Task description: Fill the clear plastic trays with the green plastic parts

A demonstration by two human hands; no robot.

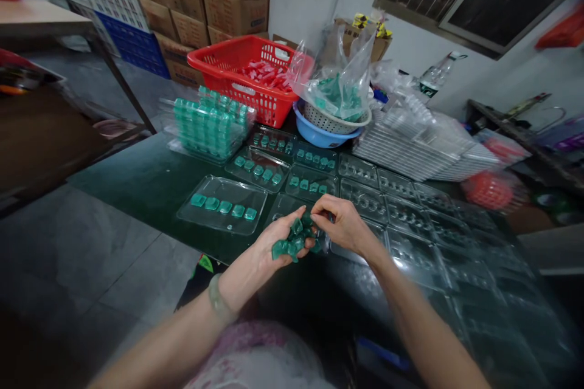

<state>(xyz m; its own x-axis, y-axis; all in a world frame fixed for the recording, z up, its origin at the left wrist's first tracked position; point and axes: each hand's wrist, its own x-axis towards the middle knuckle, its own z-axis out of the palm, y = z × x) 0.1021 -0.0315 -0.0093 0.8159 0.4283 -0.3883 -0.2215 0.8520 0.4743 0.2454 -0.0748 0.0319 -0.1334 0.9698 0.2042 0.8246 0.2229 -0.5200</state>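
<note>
Cupped palm up, my left hand [276, 234] holds a heap of small green translucent cubes [294, 240]. My right hand [340, 222] pinches at the edge of that heap, its thumb and forefinger on a green piece. Below both hands lies a clear plastic tray [283, 203], partly hidden by them. Nearby, another clear tray [228, 228] holds a row of green cubes [225, 205]. Farther back, several more trays [264, 161] carry similar rows. Clear trays with bare moulded pockets [408, 213] spread to the right.
A stack of filled trays [207, 124] stands at the back left. Behind are a red basket [269, 100] with pink pieces, a blue basin [326, 137] under a grey colander with a bag of green pieces, and piled clear trays [406, 143]. Cardboard boxes [228, 0] line the wall.
</note>
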